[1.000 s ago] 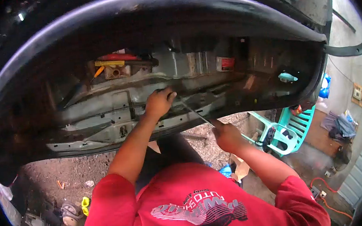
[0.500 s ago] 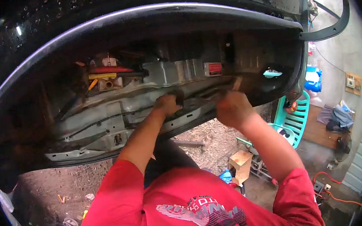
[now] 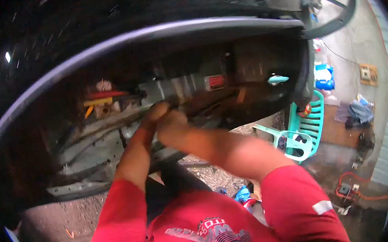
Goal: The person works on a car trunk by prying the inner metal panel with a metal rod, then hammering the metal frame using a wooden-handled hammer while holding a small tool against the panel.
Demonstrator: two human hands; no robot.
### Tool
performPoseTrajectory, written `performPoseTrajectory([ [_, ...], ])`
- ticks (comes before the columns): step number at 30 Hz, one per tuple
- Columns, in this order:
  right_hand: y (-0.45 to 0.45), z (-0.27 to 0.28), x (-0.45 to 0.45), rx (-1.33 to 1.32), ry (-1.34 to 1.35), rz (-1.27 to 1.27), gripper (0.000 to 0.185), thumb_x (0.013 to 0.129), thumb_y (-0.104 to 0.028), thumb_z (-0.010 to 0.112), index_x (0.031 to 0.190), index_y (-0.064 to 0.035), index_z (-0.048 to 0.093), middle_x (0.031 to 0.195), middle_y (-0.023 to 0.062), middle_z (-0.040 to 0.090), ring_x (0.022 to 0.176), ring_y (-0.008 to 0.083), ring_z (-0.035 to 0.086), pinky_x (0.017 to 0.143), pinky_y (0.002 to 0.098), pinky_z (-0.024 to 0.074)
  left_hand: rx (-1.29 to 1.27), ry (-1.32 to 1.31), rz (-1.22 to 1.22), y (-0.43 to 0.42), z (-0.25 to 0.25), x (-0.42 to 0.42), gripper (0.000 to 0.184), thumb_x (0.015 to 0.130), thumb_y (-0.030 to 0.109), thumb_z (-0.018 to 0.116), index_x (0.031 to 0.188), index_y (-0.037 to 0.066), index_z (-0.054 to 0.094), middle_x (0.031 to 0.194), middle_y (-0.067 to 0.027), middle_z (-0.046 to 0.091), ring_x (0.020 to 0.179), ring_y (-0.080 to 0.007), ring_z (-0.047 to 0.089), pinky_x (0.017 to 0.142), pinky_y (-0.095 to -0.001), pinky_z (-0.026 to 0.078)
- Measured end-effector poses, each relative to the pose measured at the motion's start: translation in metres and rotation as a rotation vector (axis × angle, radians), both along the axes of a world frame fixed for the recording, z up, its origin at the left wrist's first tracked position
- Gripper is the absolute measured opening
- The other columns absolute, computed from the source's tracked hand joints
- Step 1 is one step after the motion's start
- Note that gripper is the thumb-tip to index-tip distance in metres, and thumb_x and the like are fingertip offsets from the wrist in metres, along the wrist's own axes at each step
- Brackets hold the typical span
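My left hand (image 3: 158,110) is over the pale metal panel (image 3: 90,153) inside a dark car body opening. Its fingers look curled, but blur hides what they hold. My right hand (image 3: 172,123) lies right against it, closed like a fist, with the forearm crossing from the right. Anything in that fist is hidden. Beyond the hands, on the ledge inside the opening, are a red tool (image 3: 105,94), a yellow-handled tool (image 3: 98,102) and a small red box (image 3: 214,82).
The body's curved edge (image 3: 149,31) arches over the opening. A light brown piece (image 3: 241,95) and a pale turquoise object (image 3: 278,79) are inside at right. Outside stand green plastic chairs (image 3: 311,120). An orange cord (image 3: 371,197) runs over the floor beside the wall.
My right hand has swung left from the opening's right side to my left hand. My left hand has shifted slightly left. The view has tilted and blurred.
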State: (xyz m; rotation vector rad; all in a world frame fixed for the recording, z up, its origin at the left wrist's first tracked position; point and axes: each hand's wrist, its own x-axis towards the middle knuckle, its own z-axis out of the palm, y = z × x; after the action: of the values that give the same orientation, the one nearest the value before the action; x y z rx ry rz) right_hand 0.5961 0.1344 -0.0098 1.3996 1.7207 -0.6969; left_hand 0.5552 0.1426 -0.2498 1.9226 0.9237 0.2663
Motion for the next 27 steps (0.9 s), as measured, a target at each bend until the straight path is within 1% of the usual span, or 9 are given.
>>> performPoseTrajectory([
  [3, -0.020, 0.001, -0.015, -0.087, -0.110, -0.069, 0.030, 0.087, -0.021, 0.070, 0.113, -0.0102, 0.078, 0.113, 0.0055, 0.076, 0.107, 0.0208, 0.072, 0.078, 0.0446, 0.0599, 0.305, -0.001, -0.005, 0.004, 0.017, -0.052, 0.046, 0.089, 0.032, 0.068, 0.127, 0.006, 0.066, 0.107, -0.0227, 0.072, 0.108, -0.0431, 0.065, 0.092, -0.0472, 0.052],
  [8, -0.072, -0.020, -0.004, 0.069, 0.256, -0.189, 0.024, 0.082, -0.015, 0.070, 0.103, -0.0054, 0.078, 0.110, 0.0151, 0.075, 0.103, 0.0324, 0.072, 0.081, 0.0407, 0.0590, -0.853, 0.338, 0.431, -0.035, 0.138, -0.100, 0.052, 0.096, 0.042, 0.067, 0.129, 0.001, 0.065, 0.118, -0.0181, 0.069, 0.109, -0.0313, 0.066, 0.096, -0.0441, 0.051],
  [10, -0.088, -0.004, -0.018, 0.224, 0.306, -0.266, 0.022, 0.081, -0.014, 0.069, 0.099, -0.0051, 0.078, 0.107, 0.0163, 0.075, 0.100, 0.0338, 0.072, 0.081, 0.0407, 0.0587, -1.487, 0.025, 0.634, -0.059, 0.141, -0.108, 0.052, 0.097, 0.044, 0.069, 0.129, 0.004, 0.065, 0.116, -0.0118, 0.069, 0.104, -0.0245, 0.066, 0.092, -0.0414, 0.052],
  [13, -0.092, 0.033, -0.037, 0.177, 0.425, -0.309, 0.021, 0.080, -0.014, 0.069, 0.098, -0.0059, 0.077, 0.104, 0.0150, 0.075, 0.095, 0.0321, 0.072, 0.079, 0.0430, 0.0582, -1.509, -0.056, 0.479, -0.043, 0.174, -0.098, 0.051, 0.093, 0.040, 0.073, 0.131, 0.006, 0.064, 0.116, -0.0091, 0.069, 0.104, -0.0243, 0.066, 0.092, -0.0405, 0.051],
  [16, -0.099, 0.013, -0.042, 0.041, 0.526, -0.530, 0.016, 0.078, -0.015, 0.069, 0.088, -0.0057, 0.077, 0.094, 0.0155, 0.075, 0.086, 0.0325, 0.072, 0.072, 0.0451, 0.0575, -1.380, 0.062, 0.242, -0.046, 0.113, -0.126, 0.050, 0.089, 0.023, 0.072, 0.135, 0.007, 0.062, 0.118, -0.0097, 0.069, 0.106, -0.0234, 0.065, 0.093, -0.0406, 0.052],
  [17, -0.095, 0.014, -0.041, 0.058, 0.539, -0.515, 0.017, 0.079, -0.016, 0.068, 0.088, -0.0058, 0.077, 0.094, 0.0155, 0.075, 0.086, 0.0320, 0.072, 0.072, 0.0451, 0.0575, -1.262, 0.060, 0.121, -0.028, 0.136, -0.126, 0.056, 0.088, 0.021, 0.069, 0.140, 0.005, 0.059, 0.121, -0.0116, 0.068, 0.107, -0.0236, 0.065, 0.092, -0.0408, 0.053],
  [18, -0.088, 0.016, -0.041, 0.080, 0.558, -0.494, 0.017, 0.080, -0.018, 0.068, 0.089, -0.0059, 0.077, 0.094, 0.0155, 0.075, 0.087, 0.0315, 0.072, 0.072, 0.0451, 0.0575, -1.103, 0.139, 0.031, -0.032, 0.075, -0.143, 0.057, 0.090, 0.022, 0.066, 0.143, 0.002, 0.056, 0.127, -0.0134, 0.067, 0.111, -0.0257, 0.064, 0.096, -0.0418, 0.052],
  [22, -0.038, 0.042, -0.035, 0.154, 0.632, -0.322, 0.020, 0.084, -0.022, 0.068, 0.092, -0.0061, 0.077, 0.093, 0.0154, 0.075, 0.087, 0.0294, 0.073, 0.072, 0.0450, 0.0575, -0.767, 0.236, -0.279, 0.005, 0.085, -0.140, 0.050, 0.095, 0.020, 0.061, 0.142, 0.001, 0.056, 0.133, -0.0141, 0.066, 0.120, -0.0292, 0.063, 0.104, -0.0416, 0.048],
  [27, 0.052, 0.175, 0.007, 0.174, 0.586, 0.058, 0.025, 0.089, -0.028, 0.067, 0.095, -0.0065, 0.077, 0.092, 0.0154, 0.075, 0.088, 0.0268, 0.073, 0.073, 0.0449, 0.0575, -0.586, 0.225, -0.332, -0.018, 0.091, -0.126, 0.044, 0.098, 0.020, 0.059, 0.139, 0.004, 0.060, 0.133, -0.0154, 0.067, 0.120, -0.0301, 0.063, 0.104, -0.0400, 0.048],
])
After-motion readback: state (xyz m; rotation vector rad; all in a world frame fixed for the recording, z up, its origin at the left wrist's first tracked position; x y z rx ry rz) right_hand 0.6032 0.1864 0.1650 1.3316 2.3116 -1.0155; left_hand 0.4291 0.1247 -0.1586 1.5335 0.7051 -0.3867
